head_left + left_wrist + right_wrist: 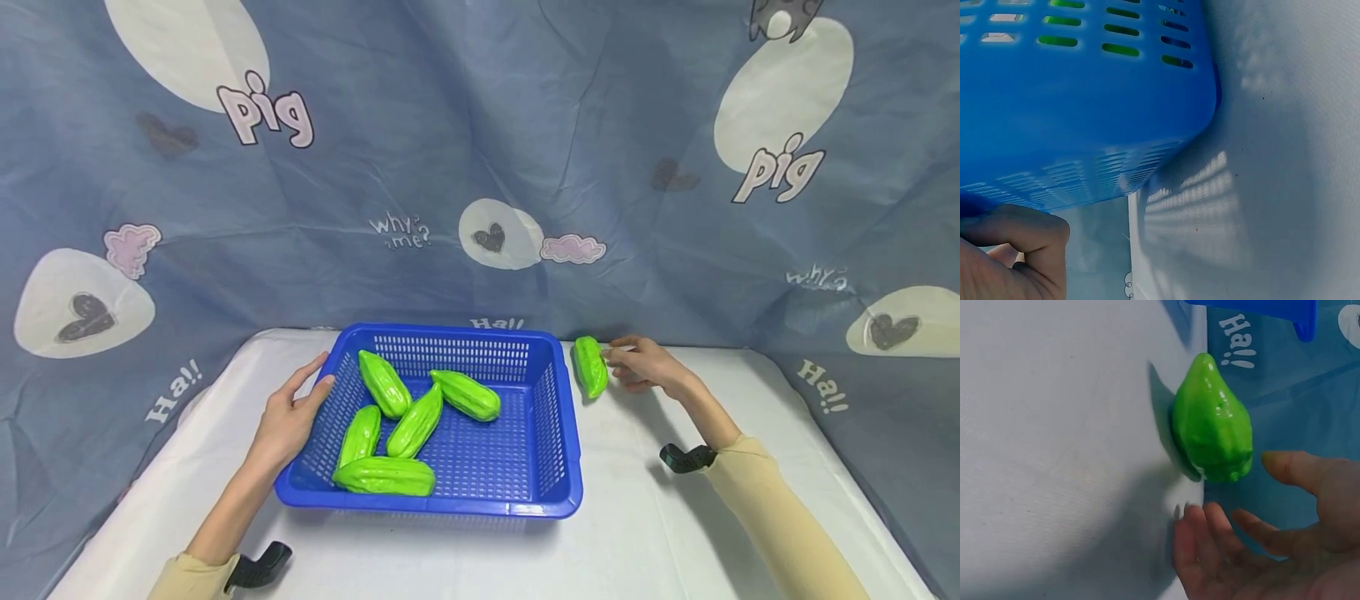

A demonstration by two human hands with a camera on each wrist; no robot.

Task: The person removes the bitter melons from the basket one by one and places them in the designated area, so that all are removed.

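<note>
Blue printed cloth hangs behind a white worktop, where a perforated blue basket stands. A person's left hand grips the basket at its left rim, fingers bent against it. Past the opposite side, the right hand, fingers parted wide and holding nothing, hovers just beside a lone green gourd on the worktop. Five more green gourds lie inside the basket, mostly toward its left.

I see a curtained booth (wider room unclear). Printed cloth lines the table along its far edge.
</note>
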